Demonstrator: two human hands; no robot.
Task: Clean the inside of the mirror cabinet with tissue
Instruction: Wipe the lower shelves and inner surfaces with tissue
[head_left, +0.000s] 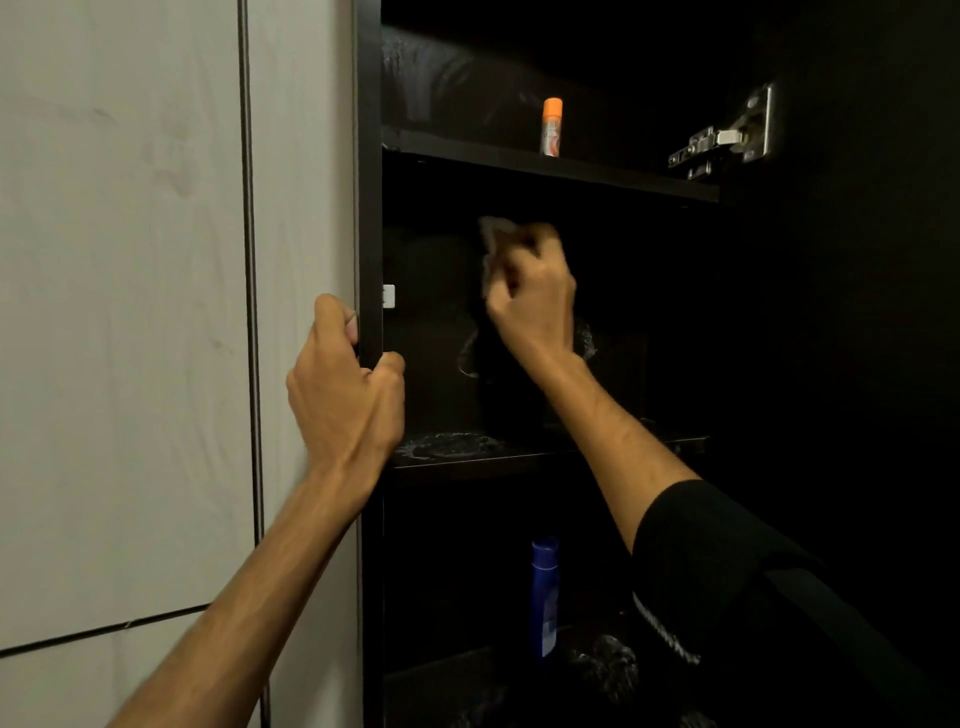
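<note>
Three dark shelves show inside the mirror cabinet (370, 208). An orange-capped can (551, 127) stands on the top shelf (519, 158); a blue bottle (544, 597) stands in the bottom compartment. In the middle compartment the right hand (532, 296) pinches a crumpled tissue (491, 244) against the far wall. At near left, the left hand (345, 384) grips the cabinet's left edge, fingers curled around it.
</note>
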